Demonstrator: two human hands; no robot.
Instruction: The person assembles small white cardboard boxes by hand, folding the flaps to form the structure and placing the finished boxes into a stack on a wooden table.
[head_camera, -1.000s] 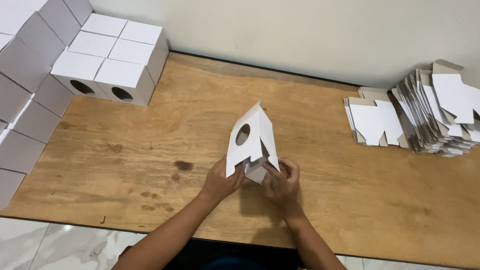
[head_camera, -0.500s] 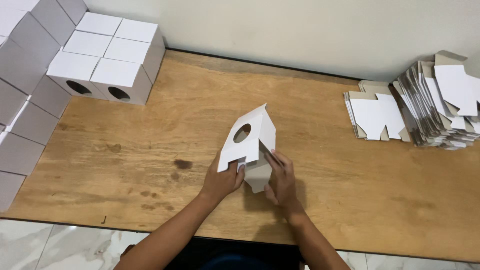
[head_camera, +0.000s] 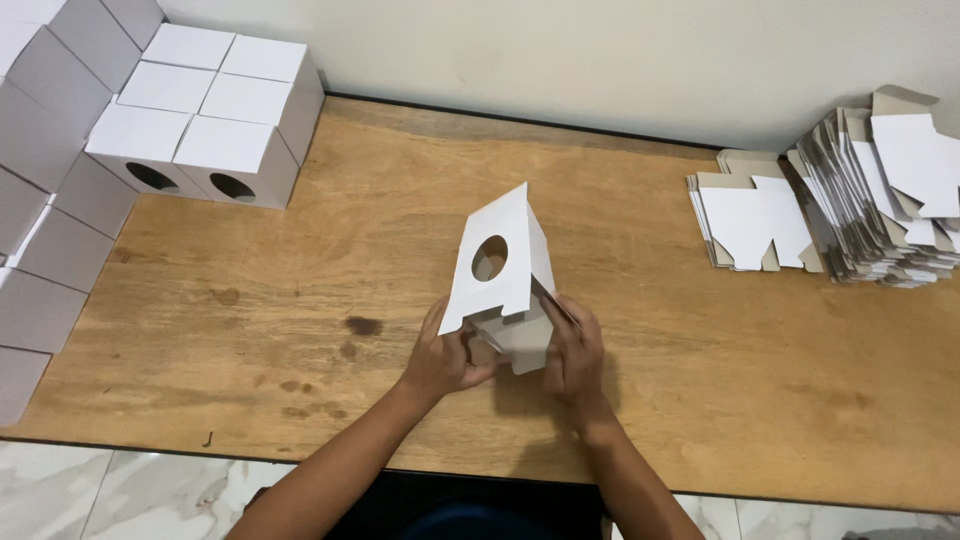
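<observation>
Gripping a half-folded white carton near the middle of the wooden table, the left hand pinches its lower flap at seven o'clock, while the right hand clasps its base at five o'clock. Finished boxes stand at ten o'clock; flat blanks are stacked at two o'clock.

I work at a small hand-assembly packing station, not a factory line. My wooden table stands against a plain pale wall. On the table's far right lie stacks of flat carton blanks; on its far left, finished white boxes are piled up.
</observation>
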